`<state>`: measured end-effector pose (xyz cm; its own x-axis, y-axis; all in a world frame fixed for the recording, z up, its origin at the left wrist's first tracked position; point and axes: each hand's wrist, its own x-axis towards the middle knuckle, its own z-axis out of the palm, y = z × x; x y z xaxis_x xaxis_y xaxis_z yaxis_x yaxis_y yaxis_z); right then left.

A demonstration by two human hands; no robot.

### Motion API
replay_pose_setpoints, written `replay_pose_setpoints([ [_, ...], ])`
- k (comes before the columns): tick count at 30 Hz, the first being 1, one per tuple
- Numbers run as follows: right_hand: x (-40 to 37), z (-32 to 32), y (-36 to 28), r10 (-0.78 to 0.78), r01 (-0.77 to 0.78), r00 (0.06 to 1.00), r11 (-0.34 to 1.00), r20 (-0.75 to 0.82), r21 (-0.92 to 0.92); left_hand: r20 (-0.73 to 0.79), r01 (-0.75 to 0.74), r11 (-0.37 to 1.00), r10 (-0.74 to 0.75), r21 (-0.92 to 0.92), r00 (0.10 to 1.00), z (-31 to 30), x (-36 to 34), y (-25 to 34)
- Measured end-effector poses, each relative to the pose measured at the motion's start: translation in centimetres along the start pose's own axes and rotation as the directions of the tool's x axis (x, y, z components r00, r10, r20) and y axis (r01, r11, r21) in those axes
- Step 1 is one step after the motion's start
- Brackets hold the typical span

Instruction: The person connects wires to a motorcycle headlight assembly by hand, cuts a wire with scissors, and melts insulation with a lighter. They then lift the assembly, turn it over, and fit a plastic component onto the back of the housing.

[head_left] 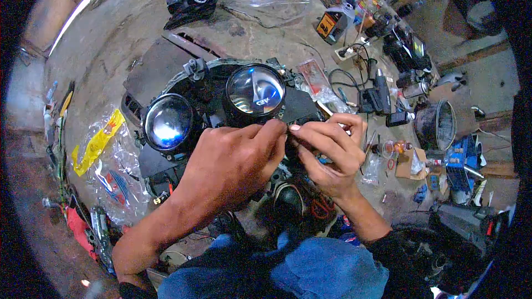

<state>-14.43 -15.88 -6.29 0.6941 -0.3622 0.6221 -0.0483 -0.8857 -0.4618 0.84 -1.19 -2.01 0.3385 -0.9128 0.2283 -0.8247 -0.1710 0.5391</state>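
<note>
A black headlight assembly with two round glass projector lenses lies in front of me. The larger lens (255, 89) is just beyond my fingers, and the smaller lens (168, 122) is to the left. My left hand (238, 147) is closed in a pinch at the housing's near edge, its back hiding part of the assembly. Fingertip to fingertip with it, my right hand (332, 147) also pinches. Whatever they hold between them is too small and covered to name. A flat dark panel (299, 106) of the housing sits right behind the fingertips.
Clear plastic wrap with a yellow strip (100, 143) lies left. To the right are a heat-gun-like black tool (379, 93), cables and a metal pot (436, 124). Several bottles and an orange-black container (331, 25) stand at the back right. Another black lamp housing (195, 0) lies at the back.
</note>
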Motion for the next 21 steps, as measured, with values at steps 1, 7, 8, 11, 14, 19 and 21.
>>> replay_pose_setpoints([
  [1, -0.04, 0.04, 0.04, -0.001, 0.001, 1.000, 1.000, -0.005, 0.003, 0.003, -0.001, 1.000, 0.001, -0.004, 1.000, 0.02, 0.00, -0.02],
  [7, 0.07, 0.05, 0.31, -0.026, 0.027, 0.999, 0.999, -0.035, 0.023, -0.007, 0.008, 1.000, -0.008, -0.003, 1.000, 0.14, 0.04, -0.02],
  [8, -0.04, 0.18, 0.46, -0.023, 0.025, 0.999, 0.999, -0.042, 0.041, -0.014, 0.003, 1.000, -0.003, -0.003, 1.000, 0.16, 0.05, -0.03],
  [11, 0.02, -0.06, 0.36, -0.027, 0.027, 0.999, 1.000, -0.030, 0.009, -0.025, -0.027, 1.000, 0.027, 0.016, 0.999, 0.15, 0.09, -0.08],
  [14, -0.06, -0.05, 0.46, -0.021, 0.021, 1.000, 1.000, -0.022, -0.004, -0.015, -0.050, 0.998, 0.050, 0.042, 0.999, 0.14, 0.15, -0.09],
  [19, -0.17, 0.44, 0.81, -0.007, 0.008, 0.999, 0.999, -0.041, 0.046, 0.010, -0.008, 0.998, 0.008, 0.062, 1.000, 0.15, -0.02, 0.07],
  [21, -0.25, 0.50, 0.76, -0.004, 0.006, 0.999, 0.999, -0.043, 0.036, 0.041, -0.031, 0.995, 0.027, 0.090, 0.999, -0.07, 0.08, 0.14],
])
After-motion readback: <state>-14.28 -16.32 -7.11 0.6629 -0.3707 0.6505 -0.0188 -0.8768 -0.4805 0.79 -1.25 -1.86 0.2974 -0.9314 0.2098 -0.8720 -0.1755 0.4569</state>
